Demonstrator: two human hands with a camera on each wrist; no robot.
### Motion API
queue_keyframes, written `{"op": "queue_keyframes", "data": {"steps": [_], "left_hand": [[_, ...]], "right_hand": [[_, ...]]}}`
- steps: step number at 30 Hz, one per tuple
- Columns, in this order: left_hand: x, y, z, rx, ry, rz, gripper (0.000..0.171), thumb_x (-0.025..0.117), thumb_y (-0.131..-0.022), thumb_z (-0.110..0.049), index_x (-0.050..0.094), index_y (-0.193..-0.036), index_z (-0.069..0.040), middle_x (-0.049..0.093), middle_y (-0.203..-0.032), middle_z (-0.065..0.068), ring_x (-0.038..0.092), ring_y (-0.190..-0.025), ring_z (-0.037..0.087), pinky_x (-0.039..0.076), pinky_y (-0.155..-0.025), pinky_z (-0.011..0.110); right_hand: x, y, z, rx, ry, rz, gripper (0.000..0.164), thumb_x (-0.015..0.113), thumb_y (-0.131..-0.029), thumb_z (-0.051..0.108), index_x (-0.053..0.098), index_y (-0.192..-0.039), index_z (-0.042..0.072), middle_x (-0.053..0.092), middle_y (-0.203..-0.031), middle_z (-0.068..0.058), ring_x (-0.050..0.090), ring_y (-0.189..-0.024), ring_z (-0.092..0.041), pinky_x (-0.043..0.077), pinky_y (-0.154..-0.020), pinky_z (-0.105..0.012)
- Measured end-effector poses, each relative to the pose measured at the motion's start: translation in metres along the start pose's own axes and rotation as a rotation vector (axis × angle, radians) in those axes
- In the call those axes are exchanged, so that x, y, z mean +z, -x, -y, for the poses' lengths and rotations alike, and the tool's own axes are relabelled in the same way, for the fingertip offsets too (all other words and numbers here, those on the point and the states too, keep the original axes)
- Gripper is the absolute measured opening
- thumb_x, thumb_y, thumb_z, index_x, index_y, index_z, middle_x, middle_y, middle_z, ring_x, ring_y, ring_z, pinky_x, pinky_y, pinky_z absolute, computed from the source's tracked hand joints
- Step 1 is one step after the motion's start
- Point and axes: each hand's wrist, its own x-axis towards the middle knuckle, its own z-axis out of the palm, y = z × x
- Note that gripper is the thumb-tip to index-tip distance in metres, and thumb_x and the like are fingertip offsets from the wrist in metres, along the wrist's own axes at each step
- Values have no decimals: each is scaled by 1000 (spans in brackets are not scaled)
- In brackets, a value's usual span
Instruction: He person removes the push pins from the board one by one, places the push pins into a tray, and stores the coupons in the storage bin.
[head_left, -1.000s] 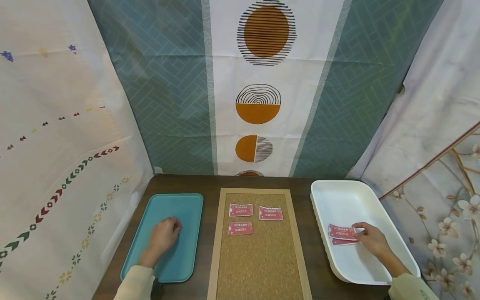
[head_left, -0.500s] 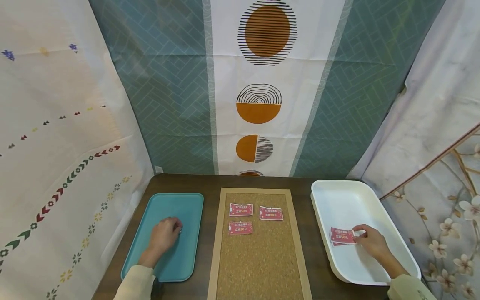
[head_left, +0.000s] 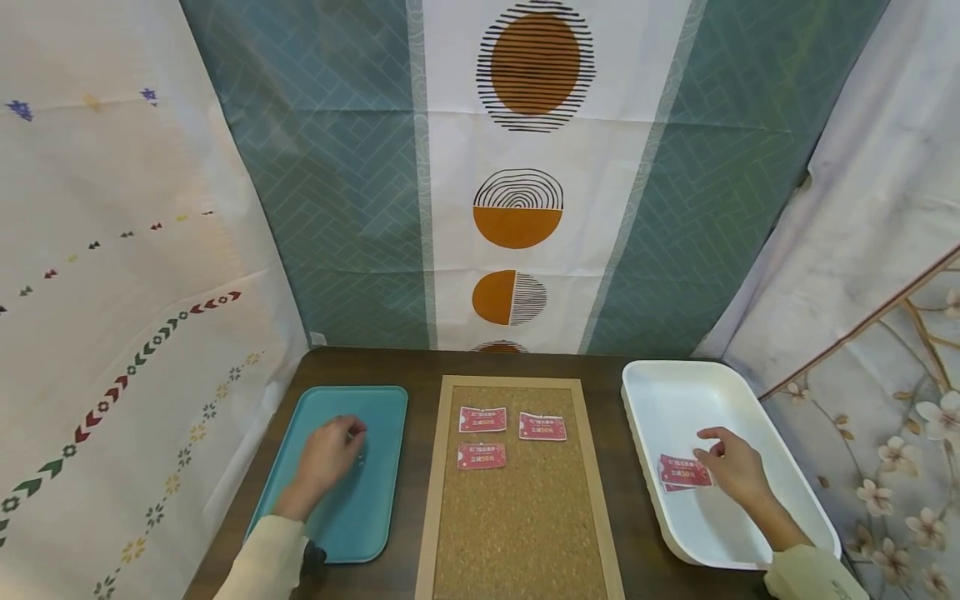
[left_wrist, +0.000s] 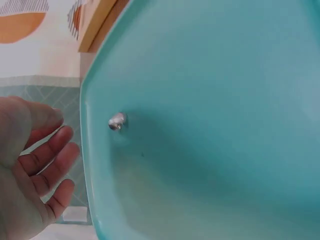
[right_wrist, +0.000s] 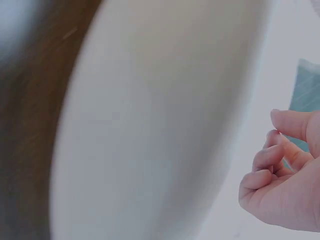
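My left hand point(head_left: 332, 454) hovers over the teal tray point(head_left: 378, 521), its fingers loosely bent with nothing seen between them. Beside it on the tray lies a small silver push pin point(left_wrist: 118, 121), apart from the fingertips in the left wrist view. Over the white basin point(head_left: 675, 379), my right hand point(head_left: 738, 471) has its thumb and forefinger parted, close to the right end of a red coupon point(head_left: 682, 471). That coupon lies over another one, whose edge peeks out below. No coupon shows in the right wrist view, where the hand point(right_wrist: 287, 175) appears with bent fingers.
Between the two containers lies a wood-framed cork board point(head_left: 525, 525). Three red coupons are on its upper part, including a lower left coupon point(head_left: 482, 456). The dark wooden table point(head_left: 420, 417) ends at patterned cloth hangings point(head_left: 360, 250) behind and at both sides.
The right hand has drawn the top coupon slightly down over the other, then let it go and lifted its fingers. The left hand has risen slightly away from the push pin.
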Motion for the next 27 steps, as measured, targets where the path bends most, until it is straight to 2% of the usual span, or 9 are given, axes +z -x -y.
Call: {"op": "queue_keyframes", "data": {"steps": [3, 9, 17, 21, 27], "left_hand": [[2, -5, -5, 9, -3, 0, 8, 68, -89, -12, 70, -97, -10, 69, -89, 4, 61, -73, 15, 47, -61, 33], [10, -17, -20, 15, 9, -16, 13, 65, -90, -15, 69, -102, -10, 69, -88, 3, 61, -72, 15, 49, -61, 34], [21, -29, -40, 33, 68, -22, 11, 66, -90, -15, 70, -99, -10, 67, -86, 2, 59, -71, 14, 49, -62, 33], [32, -33, -51, 20, 111, 8, 9, 66, -90, -16, 69, -98, -13, 67, -87, 1, 57, -70, 13, 47, -60, 30], [49, -37, -72, -1, 91, 47, 9, 66, -91, -19, 68, -99, -15, 65, -86, 0, 55, -72, 13, 48, -61, 27]], "right_hand": [[2, 0, 20, -40, -19, -20, 36, 64, -92, 17, 56, -122, -2, 55, -79, -9, 49, -67, -20, 42, -51, -29], [12, -5, 50, -82, -63, -58, 33, 65, -92, 17, 60, -121, 2, 57, -81, -7, 50, -71, -20, 43, -59, -28], [31, -17, 84, -174, -132, -127, 26, 71, -88, 12, 66, -112, 4, 58, -74, -4, 49, -62, -13, 40, -60, -28], [40, -19, 100, -192, -178, -117, 25, 71, -87, 11, 66, -111, 5, 59, -74, -4, 49, -62, -12, 40, -60, -28], [59, -20, 117, -211, -235, -54, 26, 71, -87, 10, 66, -112, 4, 59, -76, -4, 50, -69, -16, 41, -63, -30]]}}
